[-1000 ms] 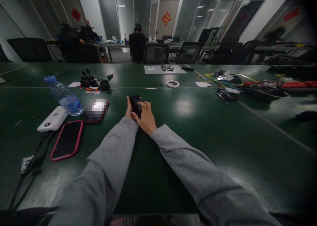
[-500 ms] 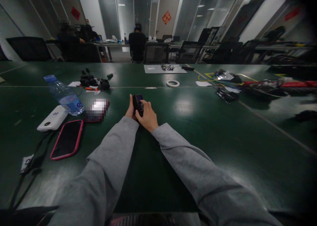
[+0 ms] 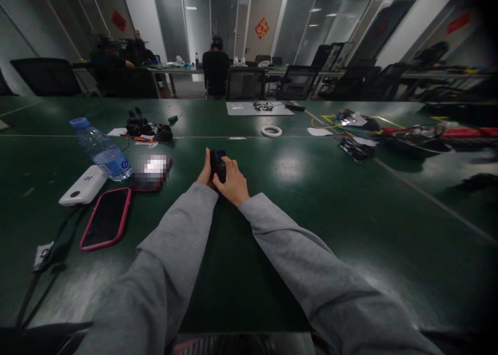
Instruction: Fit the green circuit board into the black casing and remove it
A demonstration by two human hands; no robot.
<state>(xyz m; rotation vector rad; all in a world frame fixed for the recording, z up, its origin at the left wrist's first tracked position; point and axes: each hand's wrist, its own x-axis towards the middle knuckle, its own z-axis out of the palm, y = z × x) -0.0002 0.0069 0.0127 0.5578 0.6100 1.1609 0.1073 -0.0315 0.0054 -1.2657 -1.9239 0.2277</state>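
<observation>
A small black camera-like device (image 3: 216,164) with a bluish screen on top is held between my two hands, above the middle of the green table. My left hand (image 3: 206,172) wraps its left side, thumb up along the edge. From the right, my right hand (image 3: 232,181) grips the lower right part, with its fingers bent over the device near the screen. Part of the device is hidden behind those fingers. Both forearms are in grey sleeves, reaching in from the bottom of the view.
To the left are a pink-rimmed phone (image 3: 106,219), a white power bank (image 3: 83,187) with a cable, a water bottle (image 3: 111,160) and a blurred-out phone-like item (image 3: 152,186). A tape roll (image 3: 271,131) lies ahead; tangled cables (image 3: 354,120) are at right. People sit beyond the table.
The device has tilted very slightly in my hands, and its screen looks a little darker. Otherwise both hands stay where they were.
</observation>
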